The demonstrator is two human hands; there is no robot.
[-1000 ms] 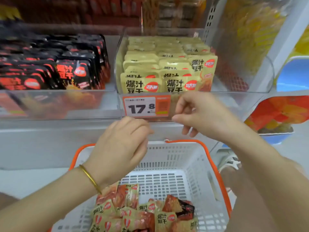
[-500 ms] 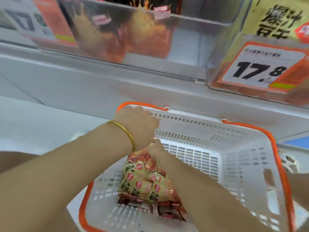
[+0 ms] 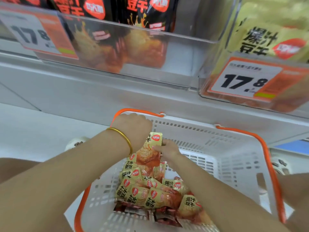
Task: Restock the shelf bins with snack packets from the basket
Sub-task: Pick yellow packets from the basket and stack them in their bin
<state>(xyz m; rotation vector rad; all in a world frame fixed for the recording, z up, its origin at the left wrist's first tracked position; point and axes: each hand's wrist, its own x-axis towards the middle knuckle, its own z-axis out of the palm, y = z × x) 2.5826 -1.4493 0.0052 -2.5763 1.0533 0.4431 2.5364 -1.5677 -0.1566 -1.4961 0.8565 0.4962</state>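
Snack packets [image 3: 150,191] in yellow wrappers with black lettering lie heaped in the basket [image 3: 267,158]. One raised packet [image 3: 148,153] stands upright above the heap, between both hands. The right hand [image 3: 168,150] pinches its right edge, thumb across the front. The left hand [image 3: 133,128], gold bangle [image 3: 122,139] at the wrist, is curled knuckles-up by the packet's top corner. Its fingers are hidden, so whether it grips cannot be told. The white, orange-rimmed basket sits below the grey shelf [image 3: 100,91]. Above, the left bin [image 3: 180,56] holds black packets [image 3: 142,10], and the right bin [image 3: 205,76] apparently yellow ones. The latter carries a price tag [image 3: 240,79] reading 17.8.
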